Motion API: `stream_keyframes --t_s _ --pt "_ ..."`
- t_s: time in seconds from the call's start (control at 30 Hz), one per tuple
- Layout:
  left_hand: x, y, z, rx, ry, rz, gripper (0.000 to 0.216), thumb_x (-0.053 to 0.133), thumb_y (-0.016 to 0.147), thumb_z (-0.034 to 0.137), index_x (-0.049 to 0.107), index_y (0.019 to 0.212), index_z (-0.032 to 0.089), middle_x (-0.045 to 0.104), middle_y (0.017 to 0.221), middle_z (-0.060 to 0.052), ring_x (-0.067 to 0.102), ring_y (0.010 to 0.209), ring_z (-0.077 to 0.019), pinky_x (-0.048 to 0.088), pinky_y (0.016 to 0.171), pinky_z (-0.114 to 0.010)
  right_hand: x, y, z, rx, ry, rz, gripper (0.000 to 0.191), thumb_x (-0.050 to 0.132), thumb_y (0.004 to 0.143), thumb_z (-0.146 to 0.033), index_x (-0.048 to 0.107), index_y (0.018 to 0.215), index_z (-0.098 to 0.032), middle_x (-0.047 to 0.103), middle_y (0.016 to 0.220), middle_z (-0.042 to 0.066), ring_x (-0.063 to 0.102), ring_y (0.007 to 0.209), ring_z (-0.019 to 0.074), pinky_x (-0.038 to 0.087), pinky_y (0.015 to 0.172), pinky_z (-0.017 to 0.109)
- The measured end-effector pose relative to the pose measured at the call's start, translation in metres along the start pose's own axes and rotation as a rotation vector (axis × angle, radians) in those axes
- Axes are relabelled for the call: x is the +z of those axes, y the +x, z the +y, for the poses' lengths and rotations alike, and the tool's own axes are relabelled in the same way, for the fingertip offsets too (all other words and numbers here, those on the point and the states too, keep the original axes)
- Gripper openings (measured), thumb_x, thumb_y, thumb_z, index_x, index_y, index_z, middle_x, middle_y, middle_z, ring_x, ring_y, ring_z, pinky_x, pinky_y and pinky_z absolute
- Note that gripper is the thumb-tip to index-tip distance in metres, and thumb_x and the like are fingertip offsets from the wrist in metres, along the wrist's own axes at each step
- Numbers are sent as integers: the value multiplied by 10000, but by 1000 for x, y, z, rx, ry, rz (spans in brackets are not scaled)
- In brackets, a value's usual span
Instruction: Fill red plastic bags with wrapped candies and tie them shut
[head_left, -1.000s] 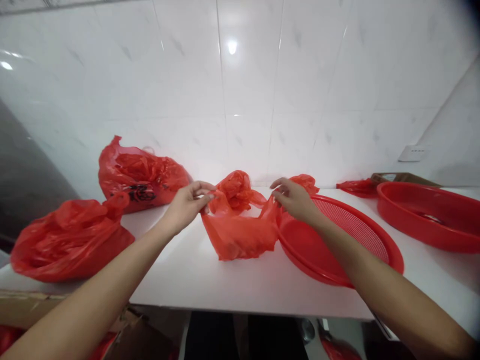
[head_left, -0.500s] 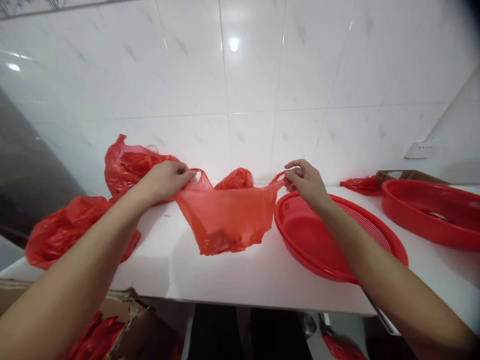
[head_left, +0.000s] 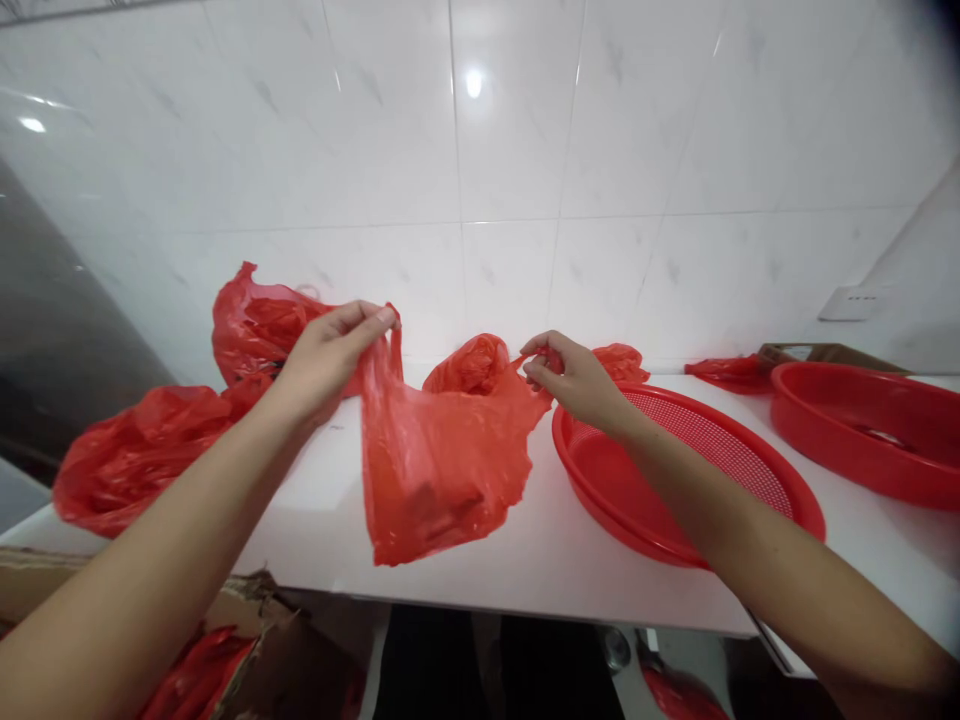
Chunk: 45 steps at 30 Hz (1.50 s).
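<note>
A thin red plastic bag (head_left: 435, 460) hangs over the white counter (head_left: 525, 560), held up between both hands. My left hand (head_left: 326, 352) pinches its left handle, raised high. My right hand (head_left: 574, 380) pinches the right handle, lower, just left of a round red perforated basket (head_left: 757, 480). Something dark shows faintly through the bag near its bottom; what it is cannot be told. Behind the bag lies another crumpled red bag (head_left: 469, 365).
Two stuffed red bags (head_left: 247, 330) (head_left: 142, 455) lie at the left of the counter. A red basin (head_left: 870, 425) sits at the far right, with a brown box (head_left: 825, 353) and a red bag scrap (head_left: 720, 370) behind. Below the counter's front edge stands a cardboard box (head_left: 247, 640) holding red bags.
The bag was gathered low, then stretched wide between both hands. Now my left hand has lifted its handle and my right hand has moved inward, so the bag hangs slack and longer.
</note>
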<state>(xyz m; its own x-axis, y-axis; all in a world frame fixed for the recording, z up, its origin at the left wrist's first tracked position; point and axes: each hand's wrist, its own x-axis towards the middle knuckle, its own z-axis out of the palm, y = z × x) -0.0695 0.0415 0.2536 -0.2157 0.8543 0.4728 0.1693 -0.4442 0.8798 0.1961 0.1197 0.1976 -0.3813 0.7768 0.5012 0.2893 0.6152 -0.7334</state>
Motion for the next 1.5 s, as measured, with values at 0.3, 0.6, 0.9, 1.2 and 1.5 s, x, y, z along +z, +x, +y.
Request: stream_keyframes --t_s 0.3,0.6,0.9,1.2,1.5 --pt "22 -11 -21 -197 -136 -486 518 730 750 326 496 1211 308 616 852 31 608 753 -128 484 813 -336 -2 29 -80 -419 -180 -323 97 546 805 -153 609 860 -203 581 751 -24 527 697 104 380 618 222" --pt "51 -10 -37 -333 -51 -431 273 623 814 442 591 769 175 439 559 47 378 469 -71 319 455 -211 40 42 -68 -427 41 -250 241 471 801 -123 562 1011 -202 621 992 10 576 826 115 451 714 249" --pt "40 -22 -44 -435 -98 -461 314 569 844 494 588 785 187 511 592 19 457 504 -105 383 488 -227 33 9 -47 -181 156 -164 115 508 816 -173 522 919 -222 567 795 -16 533 671 109 440 590 244" --pt "17 -25 -29 -183 183 -745 203 611 827 371 689 781 189 637 733 -26 571 687 -156 471 698 -302 60 -32 -47 -209 245 -31 166 498 910 -312 567 1060 -303 609 1029 26 555 995 210 437 901 396" --pt "34 -43 -68 351 748 -301 214 435 758 62 553 837 222 640 918 -17 592 804 -168 441 701 -282 89 -21 -4 168 581 -301 207 457 903 -297 534 1094 -274 479 606 -49 461 521 127 440 542 279"
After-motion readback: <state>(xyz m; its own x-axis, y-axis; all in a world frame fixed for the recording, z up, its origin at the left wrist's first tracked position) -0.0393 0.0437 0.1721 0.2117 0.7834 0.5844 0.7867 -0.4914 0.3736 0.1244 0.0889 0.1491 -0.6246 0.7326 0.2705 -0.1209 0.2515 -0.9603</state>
